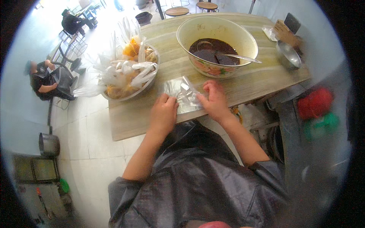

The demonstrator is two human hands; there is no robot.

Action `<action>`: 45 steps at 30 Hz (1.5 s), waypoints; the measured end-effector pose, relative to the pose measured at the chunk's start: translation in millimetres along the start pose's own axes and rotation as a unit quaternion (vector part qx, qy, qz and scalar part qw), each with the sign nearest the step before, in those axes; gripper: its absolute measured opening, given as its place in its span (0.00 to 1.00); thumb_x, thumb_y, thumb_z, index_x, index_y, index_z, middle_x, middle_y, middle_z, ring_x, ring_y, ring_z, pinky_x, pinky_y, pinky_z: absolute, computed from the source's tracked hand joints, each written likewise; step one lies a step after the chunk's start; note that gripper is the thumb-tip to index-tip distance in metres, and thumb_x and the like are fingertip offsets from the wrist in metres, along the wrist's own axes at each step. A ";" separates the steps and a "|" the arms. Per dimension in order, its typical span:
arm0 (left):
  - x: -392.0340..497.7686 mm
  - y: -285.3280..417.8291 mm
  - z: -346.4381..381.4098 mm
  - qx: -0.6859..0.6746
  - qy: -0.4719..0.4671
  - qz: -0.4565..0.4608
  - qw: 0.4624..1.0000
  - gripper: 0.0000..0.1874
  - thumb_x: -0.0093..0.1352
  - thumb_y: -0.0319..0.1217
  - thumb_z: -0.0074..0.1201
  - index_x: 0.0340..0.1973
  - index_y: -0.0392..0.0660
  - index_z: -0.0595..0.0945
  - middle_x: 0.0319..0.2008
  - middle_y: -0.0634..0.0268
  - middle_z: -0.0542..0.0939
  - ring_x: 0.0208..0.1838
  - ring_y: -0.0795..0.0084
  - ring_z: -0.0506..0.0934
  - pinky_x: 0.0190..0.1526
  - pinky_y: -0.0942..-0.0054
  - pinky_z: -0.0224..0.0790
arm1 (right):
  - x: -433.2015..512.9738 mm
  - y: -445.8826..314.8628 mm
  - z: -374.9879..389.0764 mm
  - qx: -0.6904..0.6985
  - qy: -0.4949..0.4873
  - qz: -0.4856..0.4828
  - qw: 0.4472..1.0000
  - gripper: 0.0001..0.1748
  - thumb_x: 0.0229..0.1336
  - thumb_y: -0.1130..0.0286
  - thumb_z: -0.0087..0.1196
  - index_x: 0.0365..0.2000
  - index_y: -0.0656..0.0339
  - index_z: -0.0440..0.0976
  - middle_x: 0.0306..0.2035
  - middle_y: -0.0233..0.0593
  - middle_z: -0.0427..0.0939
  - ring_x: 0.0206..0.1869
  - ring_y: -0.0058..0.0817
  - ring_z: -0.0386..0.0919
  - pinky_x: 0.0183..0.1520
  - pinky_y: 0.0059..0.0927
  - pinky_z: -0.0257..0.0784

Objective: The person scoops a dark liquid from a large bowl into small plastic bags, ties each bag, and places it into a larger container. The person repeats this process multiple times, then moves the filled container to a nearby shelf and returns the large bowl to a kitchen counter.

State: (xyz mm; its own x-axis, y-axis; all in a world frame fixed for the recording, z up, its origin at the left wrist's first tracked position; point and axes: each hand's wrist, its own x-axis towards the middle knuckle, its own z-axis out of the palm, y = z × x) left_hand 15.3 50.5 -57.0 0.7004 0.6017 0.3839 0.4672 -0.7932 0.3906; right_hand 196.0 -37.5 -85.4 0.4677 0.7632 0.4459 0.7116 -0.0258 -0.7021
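Clear plastic bags point(178, 88) lie flat in a small stack at the near edge of the wooden table. My left hand point(165, 109) rests at the left side of the stack, fingers curled on its edge. My right hand point(212, 98) has thumb and fingers at the upper right side of a crumpled, raised piece of the plastic; whether it pinches it is blurred. Beyond my hands stands a large enamel basin point(206, 69) with a floral pattern, holding dark liquid point(211, 52) and a metal ladle point(242, 57). A white basin point(155, 77) at the left is heaped with tied plastic bags point(125, 75) of food.
A metal bowl point(288, 55) and a cardboard box point(282, 30) are at the table's right end. Red and green bags point(315, 104) hang blurred at right. Two people sit at left, one nearer point(42, 82), one farther point(71, 22). Stools point(176, 11) stand beyond the table.
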 end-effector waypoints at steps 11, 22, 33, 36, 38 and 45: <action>-13.1 3.0 -10.8 -0.045 -0.016 -0.049 0.998 0.08 0.60 0.28 0.59 0.27 0.41 0.74 0.31 0.54 0.75 0.34 0.49 0.76 0.35 0.56 0.68 | 5.0 -7.3 6.5 0.063 -0.078 0.027 0.995 0.09 0.56 0.67 0.51 0.30 0.63 0.70 0.30 0.52 0.74 0.38 0.50 0.72 0.43 0.47 0.67; -14.6 -7.6 -49.2 -0.020 0.055 -0.059 0.997 0.09 0.63 0.33 0.56 0.33 0.41 0.77 0.32 0.54 0.74 0.39 0.50 0.76 0.37 0.56 0.70 | 7.1 0.1 9.1 0.106 -0.053 0.085 0.989 0.10 0.57 0.65 0.51 0.30 0.63 0.70 0.29 0.47 0.76 0.33 0.39 0.75 0.38 0.39 0.68; 2.4 -11.7 -17.9 0.061 0.005 -0.067 0.996 0.04 0.62 0.32 0.56 0.30 0.48 0.79 0.31 0.62 0.76 0.35 0.55 0.78 0.34 0.57 0.71 | 1.4 1.6 7.8 0.067 -0.054 0.043 0.995 0.11 0.54 0.65 0.56 0.31 0.62 0.71 0.30 0.45 0.76 0.34 0.42 0.75 0.38 0.39 0.68; 0.3 -12.4 -21.1 0.029 -0.008 -0.095 0.995 0.03 0.61 0.32 0.56 0.29 0.48 0.79 0.30 0.61 0.76 0.34 0.54 0.78 0.34 0.57 0.71 | 1.2 3.2 7.5 0.071 -0.067 0.047 0.994 0.10 0.54 0.65 0.56 0.31 0.61 0.71 0.29 0.45 0.76 0.35 0.42 0.75 0.38 0.39 0.69; -1.3 -13.0 -21.6 0.014 -0.003 -0.085 0.996 0.05 0.61 0.32 0.57 0.28 0.47 0.78 0.30 0.61 0.76 0.34 0.54 0.78 0.34 0.57 0.71 | 1.3 4.1 7.1 0.078 -0.073 0.039 0.994 0.10 0.54 0.66 0.56 0.31 0.61 0.71 0.29 0.44 0.75 0.35 0.42 0.75 0.38 0.39 0.69; -5.9 -14.1 -26.7 -0.007 0.034 -0.064 0.997 0.06 0.62 0.33 0.57 0.27 0.46 0.77 0.32 0.59 0.75 0.33 0.52 0.78 0.33 0.55 0.70 | 6.4 5.6 4.5 0.108 -0.105 0.059 0.987 0.10 0.55 0.66 0.54 0.32 0.61 0.70 0.29 0.47 0.76 0.33 0.43 0.75 0.38 0.40 0.69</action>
State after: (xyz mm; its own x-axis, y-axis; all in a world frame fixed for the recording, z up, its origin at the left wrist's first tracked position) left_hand -9.8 60.6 -42.4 0.5971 0.7031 0.3863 0.5420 -0.7085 0.4519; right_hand 200.7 -29.8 -88.9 0.4057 0.8806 0.2448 0.5195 -0.0017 -0.8545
